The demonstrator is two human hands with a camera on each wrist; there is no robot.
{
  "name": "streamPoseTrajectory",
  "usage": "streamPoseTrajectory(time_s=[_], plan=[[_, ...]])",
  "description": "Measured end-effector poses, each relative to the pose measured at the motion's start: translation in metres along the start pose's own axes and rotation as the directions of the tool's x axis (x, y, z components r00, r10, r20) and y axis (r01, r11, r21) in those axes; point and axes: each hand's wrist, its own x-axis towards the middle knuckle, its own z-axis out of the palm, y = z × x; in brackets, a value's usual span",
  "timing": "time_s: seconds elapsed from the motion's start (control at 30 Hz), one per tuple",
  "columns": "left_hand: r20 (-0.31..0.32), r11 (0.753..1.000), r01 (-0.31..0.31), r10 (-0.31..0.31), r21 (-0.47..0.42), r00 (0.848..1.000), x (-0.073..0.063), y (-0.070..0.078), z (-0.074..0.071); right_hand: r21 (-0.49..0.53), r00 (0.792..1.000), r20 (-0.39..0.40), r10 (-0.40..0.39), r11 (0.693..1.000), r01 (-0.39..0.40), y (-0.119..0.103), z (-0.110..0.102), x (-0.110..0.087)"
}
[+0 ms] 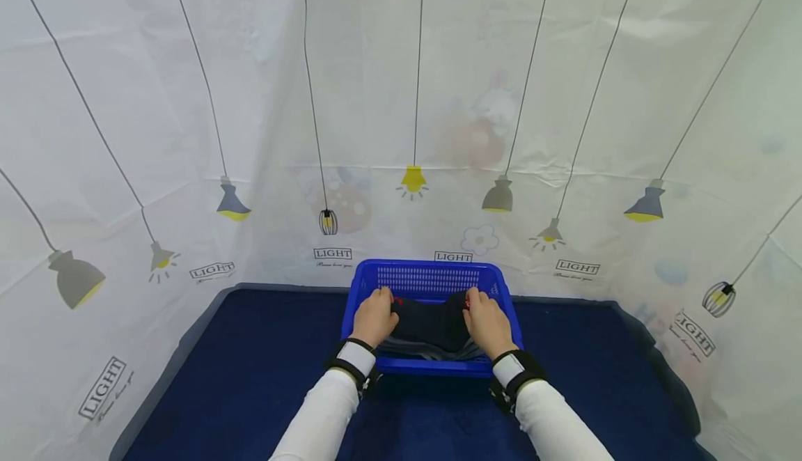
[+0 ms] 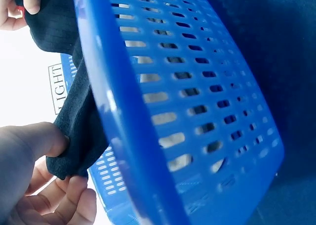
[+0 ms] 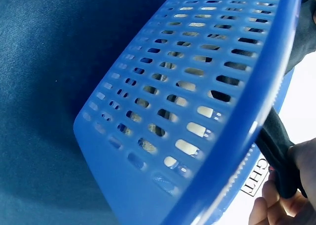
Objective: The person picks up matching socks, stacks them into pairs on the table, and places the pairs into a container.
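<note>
A dark sock [image 1: 422,322] with small red marks at its ends is stretched between both hands, over a blue plastic basket [image 1: 432,365]. My left hand [image 1: 374,317] pinches one end between thumb and fingers, and the left wrist view shows the sock [image 2: 76,121] hanging folded from that grip. At the other end, my right hand [image 1: 490,323] pinches the sock, which the right wrist view shows bunched under the thumb [image 3: 306,160]. Beneath it, grey cloth items [image 1: 432,351] lie in the basket; their kind is partly hidden.
The basket has slotted walls [image 2: 197,86] and stands on a dark blue cloth surface [image 1: 263,377]. Behind and at both sides hangs a white sheet [image 1: 376,99] printed with lamps. Black bands with white patches [image 1: 357,358] circle both wrists.
</note>
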Motion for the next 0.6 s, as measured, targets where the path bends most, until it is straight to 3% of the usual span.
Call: streamPoseTrajectory(time_s=[0.37,0.6], plan=[[0.026,0.999,0.037,-0.037,0.01,0.999,0.007,-0.003,0.011,-0.004,1.0,-0.01,0.009,1.0,-0.009,0.002,0.009,0.003],[0.079,0.996,0.09,-0.092,0.021,0.993,0.012,-0.004,0.012,0.013,0.998,0.043,0.042,0.999,-0.042,0.006,0.014,0.004]])
